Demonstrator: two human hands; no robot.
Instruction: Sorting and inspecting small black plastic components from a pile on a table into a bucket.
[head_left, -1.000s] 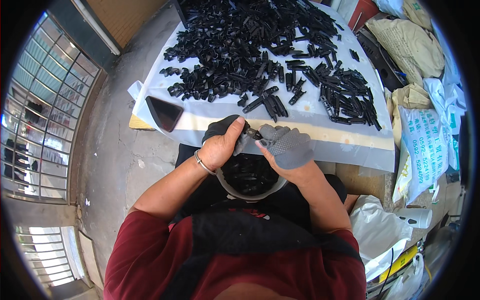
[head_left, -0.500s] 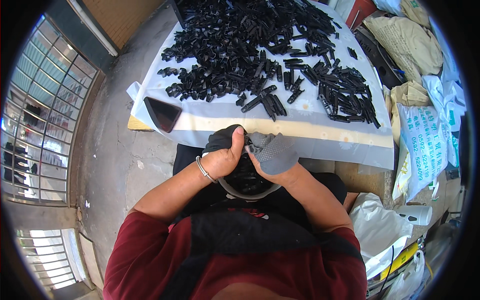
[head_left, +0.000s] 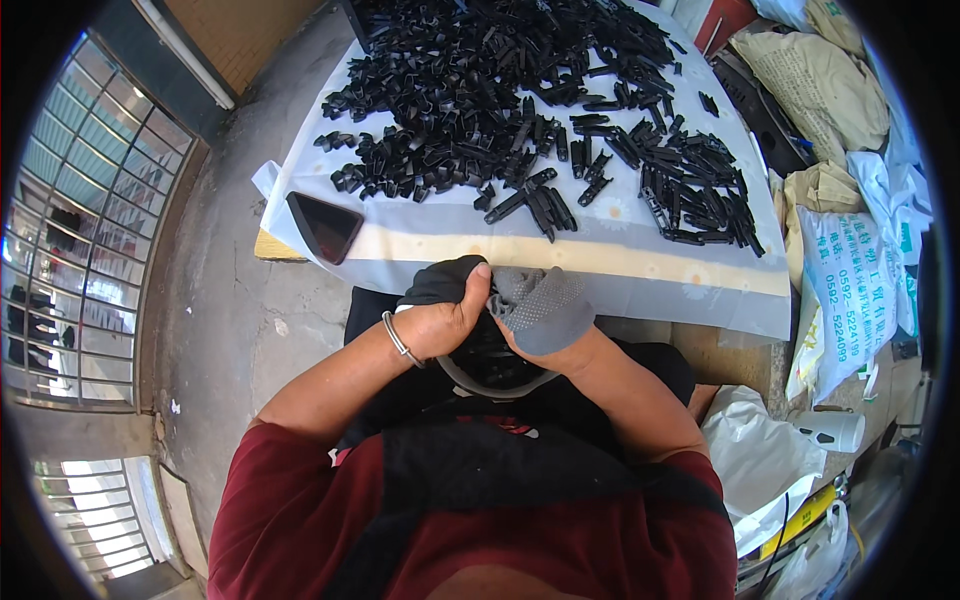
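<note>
My left hand (head_left: 446, 312), in a dark glove that leaves the thumb bare and with a metal bangle at the wrist, is closed with its thumb pointing up. Against it presses my right hand (head_left: 545, 310), closed too, in a grey dotted glove. Whatever they grip between them is hidden by the fingers. Both hands are above a round tub (head_left: 470, 386) at my lap, which holds black plastic pieces (head_left: 492, 362). Beyond them, a big heap of black plastic clip-like parts (head_left: 440, 120) covers much of the table (head_left: 420, 247).
A smaller group of long black parts (head_left: 695, 185) lies at the table's right. A dark phone (head_left: 326, 228) rests by the front left edge. Stuffed sacks (head_left: 845, 290) stand along the right side, with a white plastic bag (head_left: 755, 455) below them. A barred window (head_left: 90, 220) is at left.
Both hands stay pressed together and have shifted slightly to the left. The small dark piece glimpsed between the fingertips before is now harder to see.
</note>
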